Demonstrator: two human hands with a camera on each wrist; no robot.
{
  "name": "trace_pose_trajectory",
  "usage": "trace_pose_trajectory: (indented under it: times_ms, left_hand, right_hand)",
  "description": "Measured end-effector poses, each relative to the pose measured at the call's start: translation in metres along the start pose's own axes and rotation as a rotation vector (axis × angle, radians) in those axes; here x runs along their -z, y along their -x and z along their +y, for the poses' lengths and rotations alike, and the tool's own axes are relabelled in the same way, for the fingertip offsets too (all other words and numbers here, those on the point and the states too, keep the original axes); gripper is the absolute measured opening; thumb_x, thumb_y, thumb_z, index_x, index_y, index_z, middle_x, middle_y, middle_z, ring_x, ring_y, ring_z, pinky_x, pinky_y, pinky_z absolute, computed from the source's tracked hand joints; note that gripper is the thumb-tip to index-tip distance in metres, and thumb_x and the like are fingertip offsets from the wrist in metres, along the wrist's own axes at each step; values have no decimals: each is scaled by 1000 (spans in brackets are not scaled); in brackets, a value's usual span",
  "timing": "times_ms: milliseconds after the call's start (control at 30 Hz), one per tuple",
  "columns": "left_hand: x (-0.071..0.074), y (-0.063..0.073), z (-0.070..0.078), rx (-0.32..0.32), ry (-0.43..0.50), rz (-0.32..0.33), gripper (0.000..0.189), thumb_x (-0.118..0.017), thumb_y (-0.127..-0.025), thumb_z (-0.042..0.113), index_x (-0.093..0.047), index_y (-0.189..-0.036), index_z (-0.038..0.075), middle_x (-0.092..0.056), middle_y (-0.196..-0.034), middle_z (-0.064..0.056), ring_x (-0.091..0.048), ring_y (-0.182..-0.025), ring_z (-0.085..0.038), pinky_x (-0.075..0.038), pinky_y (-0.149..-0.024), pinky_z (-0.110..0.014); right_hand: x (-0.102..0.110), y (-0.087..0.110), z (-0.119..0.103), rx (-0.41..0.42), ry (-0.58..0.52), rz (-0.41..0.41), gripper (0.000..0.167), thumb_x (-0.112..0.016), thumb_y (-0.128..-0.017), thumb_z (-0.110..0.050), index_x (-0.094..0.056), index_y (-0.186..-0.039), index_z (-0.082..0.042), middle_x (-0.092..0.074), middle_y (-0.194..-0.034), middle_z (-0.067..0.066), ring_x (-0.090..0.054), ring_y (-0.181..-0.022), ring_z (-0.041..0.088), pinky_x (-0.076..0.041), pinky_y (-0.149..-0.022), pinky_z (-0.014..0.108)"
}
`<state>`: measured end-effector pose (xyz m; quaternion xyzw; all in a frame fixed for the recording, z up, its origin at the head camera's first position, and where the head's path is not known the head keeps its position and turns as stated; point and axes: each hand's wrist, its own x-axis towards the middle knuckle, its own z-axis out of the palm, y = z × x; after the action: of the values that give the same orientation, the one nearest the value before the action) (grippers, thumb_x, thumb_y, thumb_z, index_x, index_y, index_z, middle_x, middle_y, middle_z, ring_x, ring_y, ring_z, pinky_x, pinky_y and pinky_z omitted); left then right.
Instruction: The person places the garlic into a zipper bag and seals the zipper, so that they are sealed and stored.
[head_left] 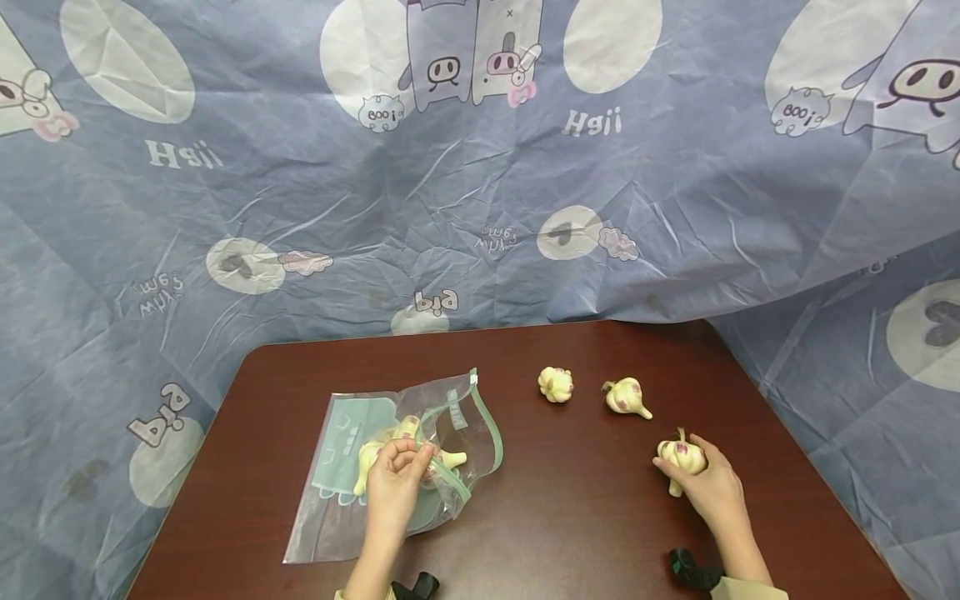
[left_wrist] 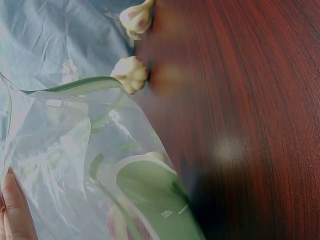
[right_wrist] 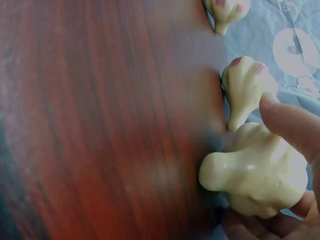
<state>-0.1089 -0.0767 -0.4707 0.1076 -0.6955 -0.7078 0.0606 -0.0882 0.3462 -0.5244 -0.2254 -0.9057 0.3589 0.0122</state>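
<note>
A clear zip bag (head_left: 307, 529) with a green-edged mouth lies on the table, several garlic bulbs (head_left: 367, 461) inside it. My left hand (head_left: 393, 483) pinches the rim of the mouth, which stands partly open toward the right. In the left wrist view only the fingers (left_wrist: 17, 210) show, beside the clear plastic. At the right of the table, my right hand (head_left: 714, 487) grips another garlic bulb (head_left: 681, 455), thumb on one side and fingers on the other. Seen from the right wrist, this bulb (right_wrist: 260, 172) has its thick stem pointing left.
Two more garlic bulbs lie farther back: a round one (head_left: 555, 384) right of the bag and a long-stemmed one (head_left: 626, 396) nearer my right hand. The dark red-brown table (head_left: 555, 508) has a patterned blue cloth (head_left: 465, 192) hanging behind it.
</note>
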Motion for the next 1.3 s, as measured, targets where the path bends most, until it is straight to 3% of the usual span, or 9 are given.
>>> trace_pose_trajectory:
  times_ms: [400,600,800,900,1167,1300]
  left_hand:
    - [0,-1,2,-3,-14,0,20,-71,-90,8,-58,-96,-5,-71,-76,-4,-64,-63,-1,-57,-64,-19]
    - [-1,-2,1,6,-6,1,18,-71,-90,6,-57,-95,-5,-70,-75,-2,-64,-62,-1,-56,-64,-18]
    - [-2,-1,2,-2,-12,10,19,-71,-89,7,-57,-94,-4,-69,-71,2,-63,-60,-1,-57,-63,-21]
    - [-3,0,1,-13,1,11,18,-71,-89,6,-57,-92,-4,-68,-70,4,-63,-59,-1,-56,-62,-20]
    - [-3,0,1,-10,-2,15,17,-71,-89,5,-57,-92,-5,-69,-70,4,-63,-59,-1,-57,-61,-21]
    - [-3,-1,1,2,-13,8,18,-71,-89,6,-58,-94,-5,-70,-72,1,-63,-59,-1,-58,-63,-23]
  right_hand:
    - [-6,2,2,6,-5,66,82,-75,-83,-49,-44,-143,-2,-52,-133,35,-54,-116,48,-47,-86,56]
    - [-3,9,-12,35,-12,69,81,-75,-83,-52,-46,-142,-5,-54,-131,34,-57,-112,44,-49,-81,49]
    - [-1,17,-41,86,-51,95,77,-79,-80,-48,-50,-140,-8,-63,-121,27,-61,-95,26,-46,-66,27]
    - [-2,23,-60,113,-92,79,76,-80,-79,-46,-51,-140,-10,-64,-122,24,-61,-94,17,-46,-64,21]
    - [-21,35,-119,231,-266,-40,68,-86,-77,-32,-55,-135,-14,-61,-126,18,-59,-88,-1,-50,-67,15]
    - [-36,40,-147,315,-376,-105,67,-88,-74,-23,-57,-133,-13,-64,-120,15,-61,-87,-1,-51,-67,17]
